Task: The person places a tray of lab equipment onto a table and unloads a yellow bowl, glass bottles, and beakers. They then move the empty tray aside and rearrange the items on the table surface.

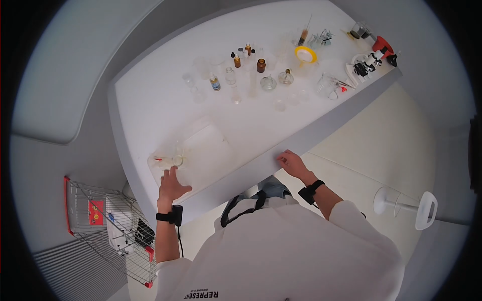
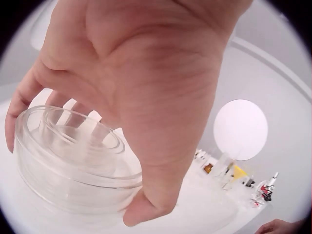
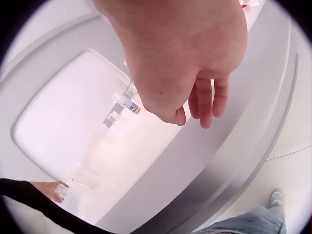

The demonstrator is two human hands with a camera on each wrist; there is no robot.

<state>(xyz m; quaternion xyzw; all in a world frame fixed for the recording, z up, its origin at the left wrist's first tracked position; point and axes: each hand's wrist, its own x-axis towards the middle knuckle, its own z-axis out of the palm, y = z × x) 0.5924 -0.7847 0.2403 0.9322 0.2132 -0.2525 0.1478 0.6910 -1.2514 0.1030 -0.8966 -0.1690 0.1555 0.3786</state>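
My left hand (image 1: 172, 186) is at the near left corner of the white table, fingers spread from the thumb. Between them, the left wrist view shows nested clear round glass dishes (image 2: 73, 183), the fingers around the far side and the thumb at the near rim. Just beyond the fingertips stands another clear glass piece (image 1: 178, 158), near a small red-tipped item (image 1: 158, 159). A pale tray (image 1: 208, 140) lies to the right of it. My right hand (image 1: 291, 163) hangs loosely curled at the table's front edge and holds nothing.
Amber bottles (image 1: 261, 65), a blue-labelled bottle (image 1: 215, 83) and several clear flasks (image 1: 268, 83) stand mid-table. Farther right are a yellow funnel (image 1: 306, 54), glass beakers (image 1: 326, 84) and a microscope (image 1: 365, 65). A wire cart (image 1: 83, 215) stands left, a white stool (image 1: 426, 210) right.
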